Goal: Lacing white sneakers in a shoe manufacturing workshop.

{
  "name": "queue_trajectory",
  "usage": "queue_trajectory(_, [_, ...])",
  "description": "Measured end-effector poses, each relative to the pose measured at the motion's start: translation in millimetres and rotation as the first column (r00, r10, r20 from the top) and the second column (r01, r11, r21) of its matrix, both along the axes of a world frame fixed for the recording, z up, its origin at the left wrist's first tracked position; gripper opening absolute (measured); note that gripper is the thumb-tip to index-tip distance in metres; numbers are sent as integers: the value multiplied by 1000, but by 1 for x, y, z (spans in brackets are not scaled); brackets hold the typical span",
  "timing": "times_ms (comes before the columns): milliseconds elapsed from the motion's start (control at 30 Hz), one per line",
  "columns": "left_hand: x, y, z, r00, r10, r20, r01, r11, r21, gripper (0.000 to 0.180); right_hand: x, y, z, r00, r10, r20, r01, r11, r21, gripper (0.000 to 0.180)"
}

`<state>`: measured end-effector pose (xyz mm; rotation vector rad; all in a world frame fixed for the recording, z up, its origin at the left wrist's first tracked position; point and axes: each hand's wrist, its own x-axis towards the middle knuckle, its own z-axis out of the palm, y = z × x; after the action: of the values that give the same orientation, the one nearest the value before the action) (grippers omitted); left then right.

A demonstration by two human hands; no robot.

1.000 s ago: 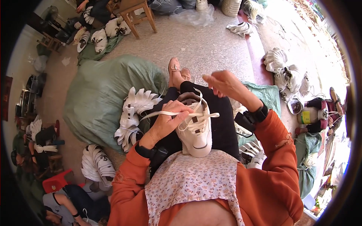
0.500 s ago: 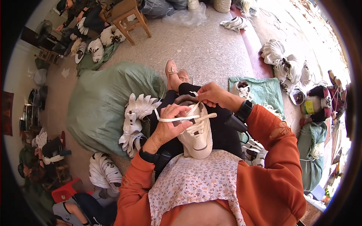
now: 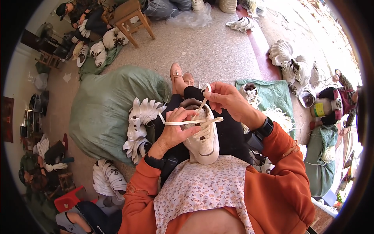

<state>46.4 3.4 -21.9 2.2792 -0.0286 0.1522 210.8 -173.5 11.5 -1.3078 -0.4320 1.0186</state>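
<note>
A white sneaker (image 3: 206, 146) rests on my lap, its toe toward me and its heel opening facing away. My left hand (image 3: 175, 126) lies at the sneaker's left side, with a flat cream shoelace (image 3: 175, 123) pinched between thumb and fingers. One lace strand runs across the tongue and loops out on the right. Beyond the eyelets, my right hand (image 3: 230, 101) grips the other strand of that lace near its end, drawing it up from the shoe. Fingertips partly hide the upper eyelets.
A large green sack (image 3: 113, 109) stands at my left, with stacked white shoe uppers (image 3: 138, 124) beside my leg. On the right, a green cloth (image 3: 278, 93) holds a shoe and loose laces. A wooden stool (image 3: 130, 17) stands ahead. Other people sit around with shoe piles.
My right hand has turned and shifted slightly right, and the lace end it holds now curls above its fingers. My left hand stays nearly in place.
</note>
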Motion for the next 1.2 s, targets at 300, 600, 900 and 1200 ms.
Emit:
queue_trajectory(300, [6,-1,-5,998,-51,-22,51,998,36,40,-27,9,27,986,60,157,-85,984,154,16])
queue_trajectory(600, [-8,13,34,948,-218,-231,-19,685,-729,42,-42,-10,71,971,178,160,-221,923,315,18])
queue_trajectory(900, [-17,11,24,981,-175,81,111,168,-979,87,-59,-26,80,632,449,632,-743,584,328,23])
queue_trajectory(1200, [12,-6,24,1000,10,-26,-14,986,-169,27,-82,-27,76,469,480,742,-853,464,239,23])
